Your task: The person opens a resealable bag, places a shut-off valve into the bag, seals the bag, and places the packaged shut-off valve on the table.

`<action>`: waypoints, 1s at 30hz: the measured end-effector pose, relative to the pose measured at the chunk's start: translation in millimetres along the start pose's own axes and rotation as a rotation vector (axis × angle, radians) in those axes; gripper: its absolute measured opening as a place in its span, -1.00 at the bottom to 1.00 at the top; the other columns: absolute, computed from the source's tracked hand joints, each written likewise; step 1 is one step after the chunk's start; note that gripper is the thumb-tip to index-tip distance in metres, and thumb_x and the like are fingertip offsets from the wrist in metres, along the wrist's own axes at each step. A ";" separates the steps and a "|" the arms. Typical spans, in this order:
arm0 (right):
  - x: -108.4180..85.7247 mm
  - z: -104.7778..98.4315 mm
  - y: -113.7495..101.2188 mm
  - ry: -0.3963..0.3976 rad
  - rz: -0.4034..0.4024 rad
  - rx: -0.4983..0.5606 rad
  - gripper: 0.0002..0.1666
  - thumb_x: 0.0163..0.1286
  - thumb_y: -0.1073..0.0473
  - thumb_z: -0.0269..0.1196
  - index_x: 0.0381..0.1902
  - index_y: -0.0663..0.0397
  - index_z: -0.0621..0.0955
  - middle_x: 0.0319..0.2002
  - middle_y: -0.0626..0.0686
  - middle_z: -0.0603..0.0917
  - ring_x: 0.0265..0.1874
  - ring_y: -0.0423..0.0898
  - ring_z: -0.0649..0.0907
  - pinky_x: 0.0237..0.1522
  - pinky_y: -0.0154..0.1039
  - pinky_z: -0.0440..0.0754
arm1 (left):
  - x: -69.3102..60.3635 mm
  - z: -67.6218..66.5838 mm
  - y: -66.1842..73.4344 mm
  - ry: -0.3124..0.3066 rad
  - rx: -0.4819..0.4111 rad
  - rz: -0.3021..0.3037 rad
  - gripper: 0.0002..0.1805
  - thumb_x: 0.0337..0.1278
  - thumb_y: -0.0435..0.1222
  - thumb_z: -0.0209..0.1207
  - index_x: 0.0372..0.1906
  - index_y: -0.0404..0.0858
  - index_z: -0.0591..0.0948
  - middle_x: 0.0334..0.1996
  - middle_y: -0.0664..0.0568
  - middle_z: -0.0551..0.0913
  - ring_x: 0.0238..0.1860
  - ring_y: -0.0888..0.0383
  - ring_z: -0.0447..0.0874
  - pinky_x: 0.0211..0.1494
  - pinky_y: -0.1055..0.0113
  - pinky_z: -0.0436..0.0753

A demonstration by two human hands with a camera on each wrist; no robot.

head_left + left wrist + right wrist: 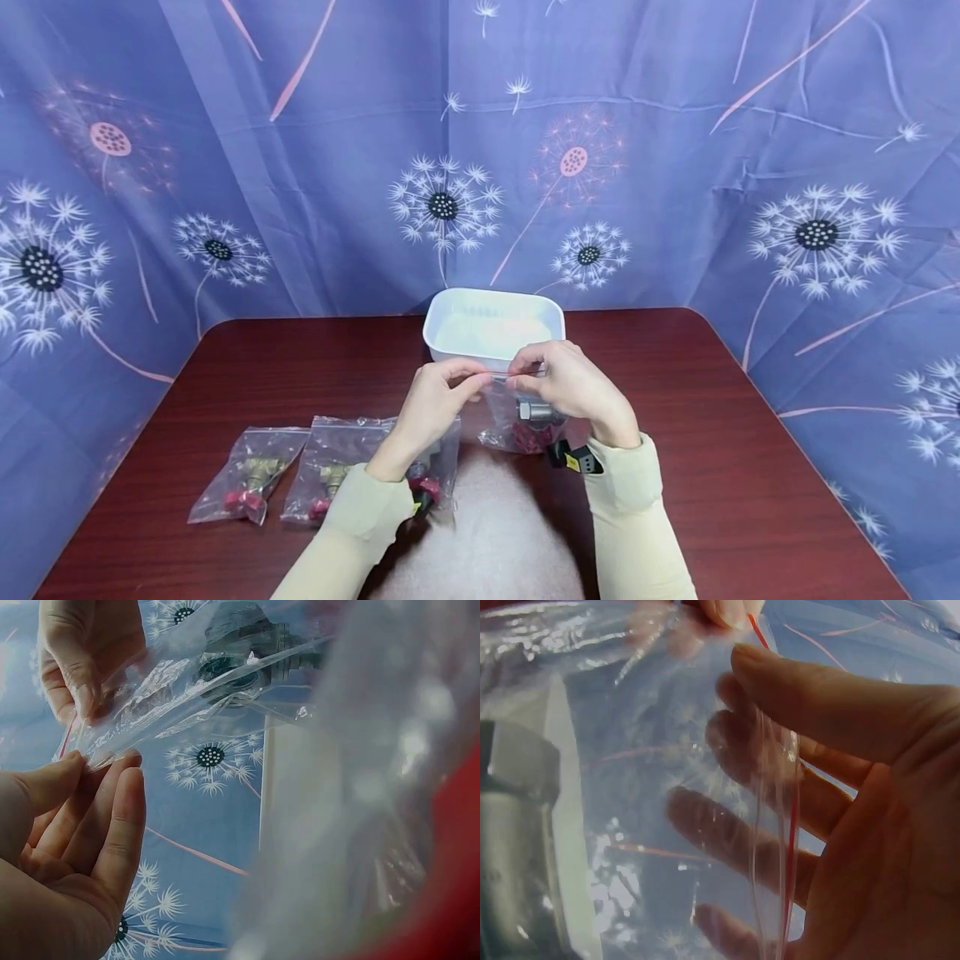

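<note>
Over the middle of the table, a clear zip bag point(497, 408) hangs from both hands. Inside it are a silver-grey valve point(534, 411) and its red handle point(531, 437). My left hand point(433, 406) pinches the bag's top edge at the left, thumb against fingers. Close beside it, my right hand point(576, 385) pinches the same edge. In the right wrist view, the red zip line point(792, 825) runs down the bag's mouth, with the thumb in front and the fingers behind the plastic. Whether the zip is sealed along its length cannot be told.
A white plastic tub point(495, 302) stands at the back, just behind the hands. Left on the table lie more zip bags point(352, 429) holding valves with red handles, partly hidden by the left forearm; one bag point(279, 440) lies farthest left. A dandelion-print curtain point(337, 208) surrounds the table.
</note>
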State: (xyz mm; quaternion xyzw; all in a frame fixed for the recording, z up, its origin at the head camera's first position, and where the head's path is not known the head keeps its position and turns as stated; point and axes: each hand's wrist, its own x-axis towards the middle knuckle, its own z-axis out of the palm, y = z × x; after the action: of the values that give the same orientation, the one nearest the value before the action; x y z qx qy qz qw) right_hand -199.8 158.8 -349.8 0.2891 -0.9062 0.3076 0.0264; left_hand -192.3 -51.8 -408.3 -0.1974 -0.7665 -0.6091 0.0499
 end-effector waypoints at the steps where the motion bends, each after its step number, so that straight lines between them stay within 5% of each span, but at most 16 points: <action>1: -0.1 -0.5 0.3 -0.001 0.007 -0.004 -0.93 0.24 0.11 0.41 -0.44 -0.15 0.71 -0.54 -0.29 0.61 -0.51 -0.23 0.51 -0.29 -0.21 0.44 | -0.2 -0.3 0.3 0.000 0.005 0.000 -0.88 0.23 -0.26 0.29 -0.20 -0.20 0.75 -0.39 0.07 0.75 -0.38 -0.04 0.75 -0.25 0.12 0.69; 5: 0.4 0.7 1.3 0.021 0.014 -0.017 -0.86 0.22 0.12 0.43 -0.50 -0.19 0.68 -0.60 -0.27 0.56 -0.57 -0.22 0.46 -0.40 -0.23 0.43 | -1.1 -1.5 1.4 -0.002 0.037 -0.005 -0.87 0.25 -0.25 0.28 -0.19 -0.19 0.75 -0.38 0.13 0.75 -0.40 0.08 0.74 -0.32 0.29 0.67; 16: -0.1 1.5 2.1 0.053 -0.001 -0.038 -0.84 0.20 0.13 0.44 -0.51 -0.20 0.67 -0.56 -0.28 0.57 -0.56 -0.23 0.46 -0.37 -0.23 0.43 | -0.9 -2.5 -0.6 -0.002 0.067 -0.009 -0.85 0.26 -0.21 0.27 -0.18 -0.17 0.75 -0.38 0.17 0.75 -0.42 0.21 0.71 -0.41 0.22 0.65; 25: -2.5 0.1 5.3 0.059 -0.013 -0.002 -0.79 0.21 0.16 0.43 -0.57 -0.15 0.65 -0.57 -0.26 0.56 -0.62 -0.23 0.42 -0.49 -0.25 0.42 | -0.4 -1.8 -2.2 0.001 0.054 -0.010 -0.88 0.25 -0.21 0.28 -0.21 -0.13 0.75 -0.38 0.17 0.74 -0.38 -0.05 0.74 -0.37 0.32 0.63; 30: -2.5 -0.6 5.7 0.067 -0.014 -0.030 -0.80 0.21 0.14 0.44 -0.56 -0.18 0.65 -0.57 -0.29 0.59 -0.63 -0.25 0.41 -0.49 -0.26 0.40 | 0.1 -1.4 -2.4 0.000 0.054 -0.014 -0.88 0.26 -0.21 0.27 -0.21 -0.13 0.75 -0.38 0.18 0.74 -0.39 0.02 0.73 -0.32 0.12 0.67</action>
State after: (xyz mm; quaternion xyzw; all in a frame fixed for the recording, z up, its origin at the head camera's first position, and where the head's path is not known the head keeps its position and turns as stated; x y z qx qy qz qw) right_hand -200.9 164.1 -352.9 0.2843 -0.9073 0.3033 0.0634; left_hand -193.5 -53.6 -410.0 -0.1906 -0.7840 -0.5886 0.0506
